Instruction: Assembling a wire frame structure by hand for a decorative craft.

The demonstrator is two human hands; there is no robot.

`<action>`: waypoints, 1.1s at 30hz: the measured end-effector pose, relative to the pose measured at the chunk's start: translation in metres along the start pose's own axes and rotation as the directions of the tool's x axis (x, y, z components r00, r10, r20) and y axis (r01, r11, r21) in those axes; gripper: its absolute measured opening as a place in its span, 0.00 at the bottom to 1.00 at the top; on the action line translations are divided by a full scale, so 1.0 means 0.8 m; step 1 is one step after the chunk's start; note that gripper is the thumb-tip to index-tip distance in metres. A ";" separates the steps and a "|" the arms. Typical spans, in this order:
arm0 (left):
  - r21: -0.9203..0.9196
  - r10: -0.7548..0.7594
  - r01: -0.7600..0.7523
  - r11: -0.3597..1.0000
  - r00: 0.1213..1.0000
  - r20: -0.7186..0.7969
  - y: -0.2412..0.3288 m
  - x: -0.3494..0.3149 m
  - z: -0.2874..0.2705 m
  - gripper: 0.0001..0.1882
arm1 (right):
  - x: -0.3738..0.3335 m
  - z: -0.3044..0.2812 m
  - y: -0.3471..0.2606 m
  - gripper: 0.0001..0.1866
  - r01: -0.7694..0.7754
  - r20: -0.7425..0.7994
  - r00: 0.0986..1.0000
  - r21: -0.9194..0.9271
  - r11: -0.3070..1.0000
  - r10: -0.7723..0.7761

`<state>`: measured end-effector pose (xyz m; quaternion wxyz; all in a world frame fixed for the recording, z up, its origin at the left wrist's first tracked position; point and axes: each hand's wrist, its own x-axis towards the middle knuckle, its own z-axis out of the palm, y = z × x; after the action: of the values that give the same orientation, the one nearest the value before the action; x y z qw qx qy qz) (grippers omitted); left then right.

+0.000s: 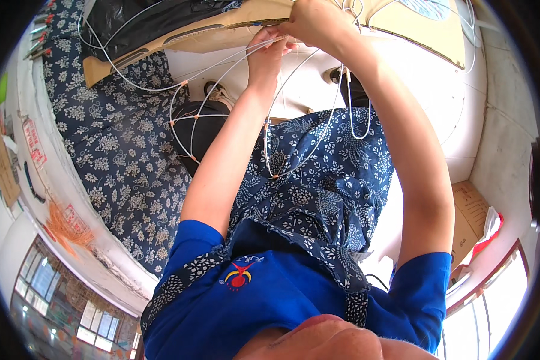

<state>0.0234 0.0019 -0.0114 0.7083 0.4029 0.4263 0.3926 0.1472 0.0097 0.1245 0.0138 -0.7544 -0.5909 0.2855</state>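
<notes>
My left hand (270,53) is raised at the top centre, its fingers pinched round the white wires of a wire frame (275,176). Close against it, my right hand (313,23) is closed, and its bent knuckles hide what lies between its fingers. Thin white wires curve from the hands down over my lap and off to the left. Small orange-brown bindings (186,82) join the wires where they meet. A further bent wire loop (360,137) hangs below my right forearm.
Beyond my hands stands a brown cardboard sheet (423,37), with black plastic (147,27) behind it at the left. Dark blue flower-patterned cloth (114,138) covers the left side. Orange strands (66,228) lie on a white ledge. A cardboard box (469,210) stands at the right.
</notes>
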 end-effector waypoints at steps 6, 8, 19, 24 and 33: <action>-0.044 -0.025 0.023 0.999 0.998 -0.058 -0.001 0.003 -0.002 0.10 | 0.036 0.020 0.010 0.16 0.073 0.020 0.997 -0.129 0.989 -0.071; -0.060 -0.028 0.026 0.998 0.999 -0.045 0.003 -0.002 -0.002 0.10 | 0.019 0.019 0.017 0.16 0.131 -0.117 0.987 0.148 0.980 -0.114; -0.122 -0.280 0.291 0.949 0.955 0.099 0.023 -0.034 0.007 0.11 | -0.025 0.064 0.054 0.13 0.285 -0.381 0.921 0.516 0.807 -0.082; -0.266 -0.246 0.259 0.929 0.966 0.080 0.016 -0.035 0.001 0.11 | -0.051 0.079 0.043 0.09 0.195 -0.335 0.941 0.420 0.886 -0.049; -0.403 -0.214 0.287 0.869 0.953 0.217 0.022 -0.036 -0.002 0.12 | -0.065 0.106 0.053 0.09 0.421 -0.564 0.777 0.137 0.897 -0.278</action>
<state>0.0085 -0.0171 0.0127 0.8574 0.2091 0.3176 0.3468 0.1399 -0.0770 0.0601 0.3267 -0.6710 -0.6524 0.1315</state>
